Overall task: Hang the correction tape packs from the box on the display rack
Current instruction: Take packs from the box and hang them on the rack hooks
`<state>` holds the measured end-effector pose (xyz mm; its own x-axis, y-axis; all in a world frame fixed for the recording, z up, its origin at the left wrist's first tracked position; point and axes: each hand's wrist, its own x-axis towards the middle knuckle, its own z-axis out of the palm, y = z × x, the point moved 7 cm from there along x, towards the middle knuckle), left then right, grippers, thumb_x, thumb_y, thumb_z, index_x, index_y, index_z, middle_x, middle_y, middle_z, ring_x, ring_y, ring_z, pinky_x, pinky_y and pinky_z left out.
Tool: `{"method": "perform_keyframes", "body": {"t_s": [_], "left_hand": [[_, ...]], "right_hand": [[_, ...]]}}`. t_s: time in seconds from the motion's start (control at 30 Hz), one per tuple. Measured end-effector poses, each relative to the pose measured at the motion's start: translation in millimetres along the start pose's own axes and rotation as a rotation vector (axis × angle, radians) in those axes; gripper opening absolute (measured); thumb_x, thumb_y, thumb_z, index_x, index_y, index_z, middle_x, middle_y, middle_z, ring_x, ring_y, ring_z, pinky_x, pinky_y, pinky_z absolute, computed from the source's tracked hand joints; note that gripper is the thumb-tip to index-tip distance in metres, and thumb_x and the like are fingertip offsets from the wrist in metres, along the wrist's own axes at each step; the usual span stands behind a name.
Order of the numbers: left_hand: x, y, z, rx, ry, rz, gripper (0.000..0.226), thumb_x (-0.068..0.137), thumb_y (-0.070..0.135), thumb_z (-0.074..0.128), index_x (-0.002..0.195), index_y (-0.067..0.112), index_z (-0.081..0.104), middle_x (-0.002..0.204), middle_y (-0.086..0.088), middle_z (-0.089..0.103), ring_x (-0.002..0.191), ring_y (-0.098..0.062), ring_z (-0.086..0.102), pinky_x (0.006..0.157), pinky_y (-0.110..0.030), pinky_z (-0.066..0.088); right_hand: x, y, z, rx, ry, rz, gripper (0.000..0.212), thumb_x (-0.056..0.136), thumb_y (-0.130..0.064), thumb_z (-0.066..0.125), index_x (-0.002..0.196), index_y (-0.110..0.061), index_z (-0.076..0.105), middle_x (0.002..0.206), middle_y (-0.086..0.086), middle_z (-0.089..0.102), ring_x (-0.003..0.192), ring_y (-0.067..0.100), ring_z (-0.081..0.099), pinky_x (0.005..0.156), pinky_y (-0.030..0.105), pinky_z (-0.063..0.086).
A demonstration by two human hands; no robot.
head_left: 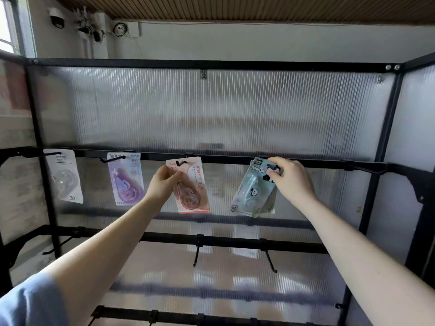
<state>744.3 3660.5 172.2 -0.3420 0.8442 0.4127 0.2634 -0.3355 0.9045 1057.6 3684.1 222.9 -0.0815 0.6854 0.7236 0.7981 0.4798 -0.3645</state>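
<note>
My right hand [293, 178] pinches the green panda-printed card pack [253, 188] at the black top rail [235, 158], its hole beside the peg; my left hand [162, 182] grips the pink card pack [191, 187].

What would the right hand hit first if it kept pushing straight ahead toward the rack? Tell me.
Probably the black top rail directly behind it. The right hand pinches the green panda pack at its hook, so the pack slides back along the hook with it. Behind the rail is the ribbed back panel. Depth is unclear.
</note>
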Motion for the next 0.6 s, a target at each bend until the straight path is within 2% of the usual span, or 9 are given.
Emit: {"method": "perform_keyframes", "body": {"t_s": [0.13, 0.2, 0.3, 0.47, 0.6], "left_hand": [[-3, 1, -3, 0.019, 0.064, 0.005, 0.016, 0.096, 0.014, 0.052, 0.11, 0.007, 0.05, 0.097, -0.003, 0.06, 0.088, -0.018, 0.06, 0.065, -0.023, 0.047], [-6, 3, -6, 0.039, 0.098, 0.01, 0.027, 0.095, 0.016, 0.055, 0.12, 0.006, 0.049, 0.106, -0.006, 0.06, 0.093, -0.018, 0.058, 0.065, -0.021, 0.046], [-13, 4, -12, 0.074, 0.144, 0.009, 0.046, 0.094, 0.016, 0.057, 0.137, 0.008, 0.042, 0.121, -0.005, 0.054, 0.105, -0.018, 0.053, 0.077, -0.022, 0.044], [-31, -3, -22, 0.199, 0.195, -0.024, 0.059, 0.094, 0.028, 0.058, 0.145, 0.011, 0.033, 0.145, -0.011, 0.042, 0.13, -0.027, 0.044, 0.106, -0.04, 0.038], [-49, -8, -29, 0.378, 0.23, -0.029, 0.058, 0.094, 0.028, 0.057, 0.145, 0.011, 0.034, 0.147, -0.012, 0.04, 0.133, -0.028, 0.041, 0.108, -0.044, 0.036]], "right_hand": [[-7, 0, -4, -0.062, 0.024, -0.036, 0.043, 0.091, -0.017, 0.059, 0.133, -0.011, 0.051, 0.131, 0.007, 0.057, 0.121, 0.026, 0.051, 0.098, 0.036, 0.04], [-11, 4, -7, -0.055, 0.037, -0.012, 0.051, 0.09, -0.013, 0.059, 0.138, -0.009, 0.044, 0.139, 0.009, 0.049, 0.126, 0.027, 0.045, 0.104, 0.038, 0.036], [-19, 13, -10, -0.015, 0.035, 0.048, 0.058, 0.09, -0.014, 0.058, 0.144, -0.008, 0.034, 0.146, 0.012, 0.039, 0.132, 0.029, 0.038, 0.109, 0.041, 0.032], [-36, 19, -17, -0.038, 0.021, 0.088, 0.059, 0.092, -0.017, 0.057, 0.143, -0.003, 0.033, 0.146, 0.014, 0.038, 0.132, 0.031, 0.038, 0.108, 0.04, 0.03], [-56, 21, -14, -0.054, -0.009, 0.085, 0.057, 0.091, -0.018, 0.057, 0.142, -0.002, 0.035, 0.143, 0.016, 0.042, 0.128, 0.033, 0.041, 0.104, 0.04, 0.033]]}}
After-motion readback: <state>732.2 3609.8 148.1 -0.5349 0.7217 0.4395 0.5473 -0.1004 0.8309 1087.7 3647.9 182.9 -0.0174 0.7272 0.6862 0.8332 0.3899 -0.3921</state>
